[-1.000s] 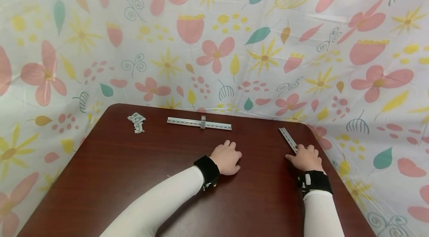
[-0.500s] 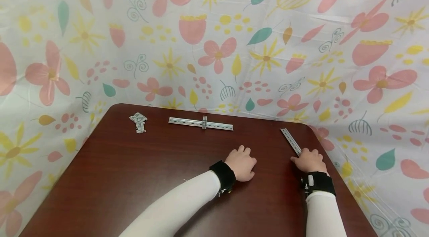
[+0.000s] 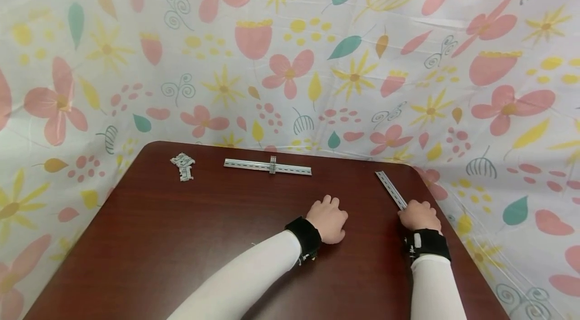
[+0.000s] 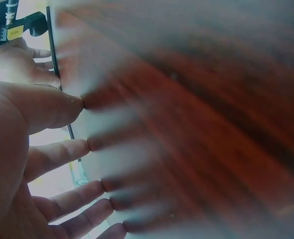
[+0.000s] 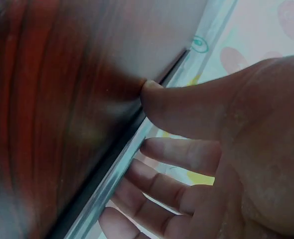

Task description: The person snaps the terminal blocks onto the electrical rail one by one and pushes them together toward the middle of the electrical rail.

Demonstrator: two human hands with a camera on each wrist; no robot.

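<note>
A short slotted DIN rail (image 3: 390, 190) lies slantwise near the table's right edge in the head view. My right hand (image 3: 420, 217) covers its near end, thumb on one side and fingers on the other, pinching it. In the right wrist view, the thumb (image 5: 162, 102) crosses the shiny rail (image 5: 107, 184), with the fingertips along its far side. My left hand (image 3: 327, 219) rests on the table left of this rail, holding nothing. The left wrist view shows its spread fingers (image 4: 62, 154) touching the tabletop with their tips.
A longer DIN rail (image 3: 246, 164) with a small grey clip (image 3: 273, 165) across its middle lies at the back of the dark red-brown table (image 3: 181, 239). Several small grey-white pieces (image 3: 183, 163) are heaped at the back left. A flowered curtain (image 3: 290, 48) hangs behind the table.
My left hand has moved right across the table, closer to the short rail. The right thumb, spread out earlier, has drawn in against the rail. The rail has stayed in place.
</note>
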